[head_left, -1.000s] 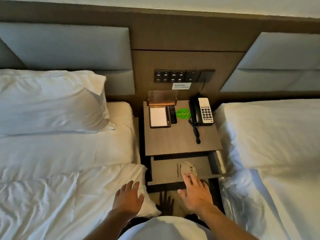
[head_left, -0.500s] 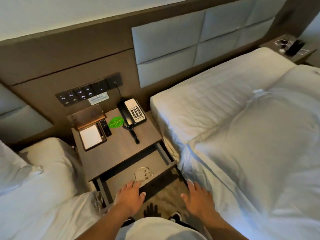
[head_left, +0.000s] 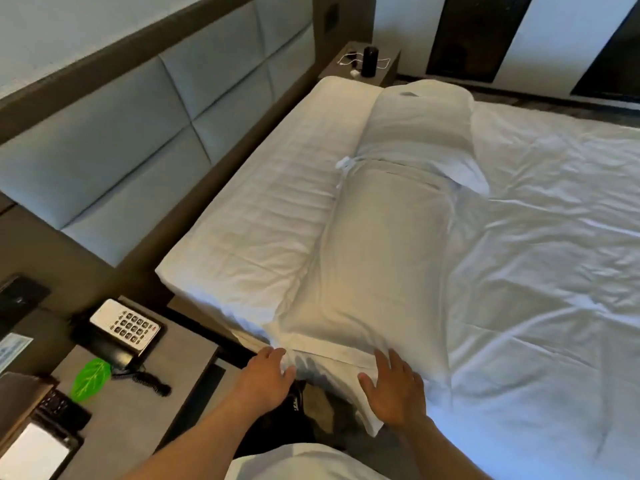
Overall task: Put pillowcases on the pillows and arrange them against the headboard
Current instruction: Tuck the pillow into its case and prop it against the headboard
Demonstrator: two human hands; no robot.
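Observation:
Two white pillows lie end to end across the right-hand bed, away from the padded grey headboard (head_left: 104,161). The near pillow (head_left: 374,265) reaches the bed's near edge; the far pillow (head_left: 422,133) lies beyond it, overlapping its far end. My left hand (head_left: 266,379) is at the near pillow's left corner, fingers spread and touching the fabric. My right hand (head_left: 394,393) rests flat, fingers apart, on the flap of the pillow's near end. Neither hand grips anything.
A wooden nightstand (head_left: 131,417) stands at lower left with a telephone (head_left: 121,327), a green leaf card (head_left: 90,379) and a notepad (head_left: 31,452). A far bedside table (head_left: 360,64) holds a black cylinder and a white cable. A rumpled white duvet (head_left: 540,271) covers the bed.
My view has swung right from the nightstand between the beds to the right-hand bed. Both hands have come from above the floor gap to the near pillow's end.

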